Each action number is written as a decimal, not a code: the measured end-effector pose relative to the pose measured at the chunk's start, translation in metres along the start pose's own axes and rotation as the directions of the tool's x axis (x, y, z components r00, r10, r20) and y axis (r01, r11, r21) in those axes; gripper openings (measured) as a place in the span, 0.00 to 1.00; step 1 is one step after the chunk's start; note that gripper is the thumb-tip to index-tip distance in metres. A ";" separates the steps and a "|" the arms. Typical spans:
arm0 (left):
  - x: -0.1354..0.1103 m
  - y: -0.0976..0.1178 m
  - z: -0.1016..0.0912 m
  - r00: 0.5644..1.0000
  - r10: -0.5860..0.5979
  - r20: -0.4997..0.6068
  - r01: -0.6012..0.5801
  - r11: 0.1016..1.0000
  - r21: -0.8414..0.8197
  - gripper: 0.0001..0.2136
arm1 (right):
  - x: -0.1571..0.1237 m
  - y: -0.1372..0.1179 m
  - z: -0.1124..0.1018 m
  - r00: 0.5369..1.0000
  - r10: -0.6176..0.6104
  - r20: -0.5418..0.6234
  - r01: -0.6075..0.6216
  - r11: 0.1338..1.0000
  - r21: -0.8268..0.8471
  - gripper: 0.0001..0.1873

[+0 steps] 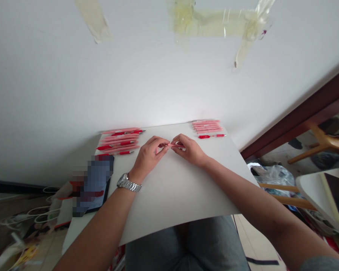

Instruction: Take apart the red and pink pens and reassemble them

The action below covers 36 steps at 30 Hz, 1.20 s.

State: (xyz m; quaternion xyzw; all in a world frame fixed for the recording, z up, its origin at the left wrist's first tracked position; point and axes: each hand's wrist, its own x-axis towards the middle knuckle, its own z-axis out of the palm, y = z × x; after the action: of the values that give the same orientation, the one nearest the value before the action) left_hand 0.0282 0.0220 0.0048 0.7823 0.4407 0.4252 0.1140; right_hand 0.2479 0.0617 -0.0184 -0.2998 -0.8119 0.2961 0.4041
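Both hands are meeting mid-worktop rn: left hand [148, 154] and right hand [188, 148] are each pinching one end of a pink pen [171, 145], so both grips are closing on it w/ fingertips, just above the white worktop [180, 188]. Can't tell which pen part is going where, too small.

Imo the way to do this bit well is holding it low over the board and pinching near the ends, so any small piece is dropping onto the surface, not the floor. Also lining both halves up straight before pushing or twisting.

Surroundings: a left pile of pens [120, 141] is lying by the far left corner, a right pile of pens [207, 127] by the far right corner, well apart. A watch [129, 183] is sitting on the left wrist, and a phone [94, 184] is lying at the left edge. White wall [130, 75] behind w/ yellowed tape [214, 22], a wooden chair [322, 145] off right, cables [25, 216] on the floor left.
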 end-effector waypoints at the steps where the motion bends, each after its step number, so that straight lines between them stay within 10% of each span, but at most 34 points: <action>1: 0.000 0.000 0.000 1.000 -0.006 0.004 0.006 1.000 0.002 0.06 | 0.000 0.000 0.000 1.000 -0.001 0.002 0.001 1.000 -0.004 0.06; 36: -0.002 -0.020 -0.002 0.997 -0.063 -0.042 0.072 0.961 0.266 0.04 | 0.005 0.008 -0.004 0.940 0.331 -0.084 -0.319 0.939 0.127 0.15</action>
State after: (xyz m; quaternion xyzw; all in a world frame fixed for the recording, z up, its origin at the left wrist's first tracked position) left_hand 0.0145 0.0315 -0.0058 0.7680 0.5221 0.3707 0.0144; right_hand 0.2502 0.0713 -0.0196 -0.4218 -0.7111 0.3877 0.4077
